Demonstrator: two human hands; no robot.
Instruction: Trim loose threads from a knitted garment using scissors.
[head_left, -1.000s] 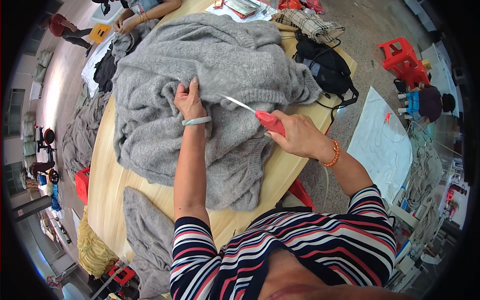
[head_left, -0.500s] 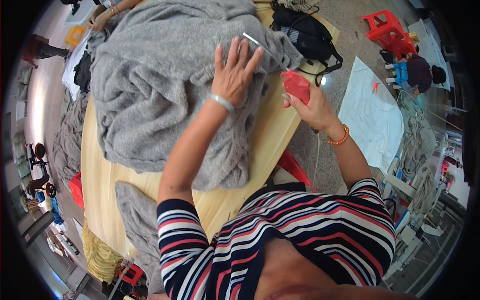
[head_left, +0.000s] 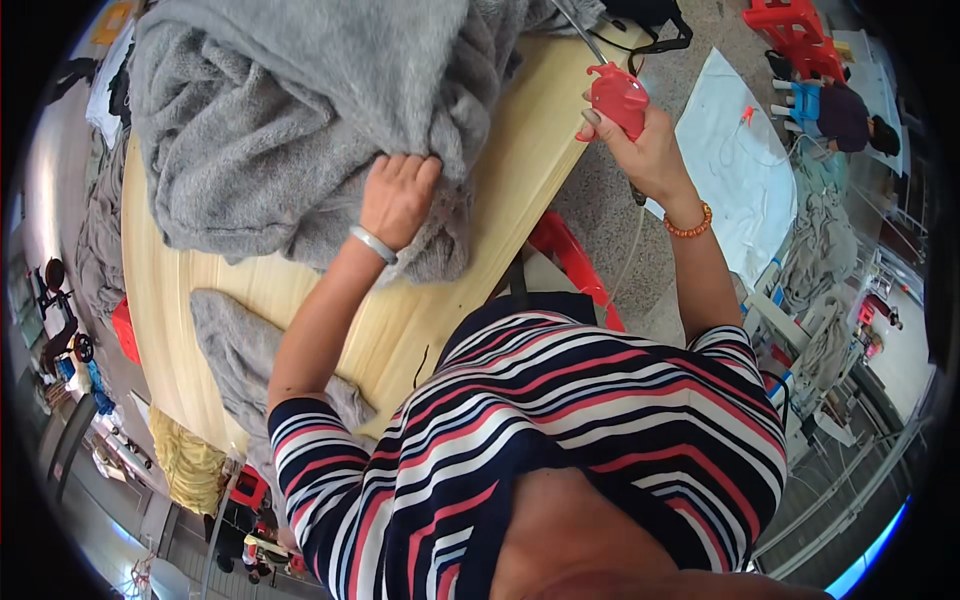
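Note:
A heap of fuzzy grey knitted fabric [head_left: 270,130] covers much of the wooden table. My left hand [head_left: 398,200] is closed on the near edge of that fabric, its fingers curled into a fold. To the right, my right hand [head_left: 648,158] grips a red air blow gun [head_left: 620,102] with a long, thin metal nozzle. The nozzle points away from me, up and to the left, beyond the table's right side. From below the hand a thin hose hangs down. Both hands are apart from each other.
The pale wooden table [head_left: 510,170] runs away from me; a smaller grey knit piece [head_left: 240,345] lies at its near left. A red stool [head_left: 575,262] stands beside its right edge. A white sheet [head_left: 735,170] lies on the floor, with a seated person [head_left: 840,115] beyond. Yellow fabric [head_left: 188,465] lies lower left.
My left hand, flat with fingers spread on the fabric before, has drawn nearer and closed on a fold. The blow gun has shifted slightly up and right. My view has tilted, cutting off the far end.

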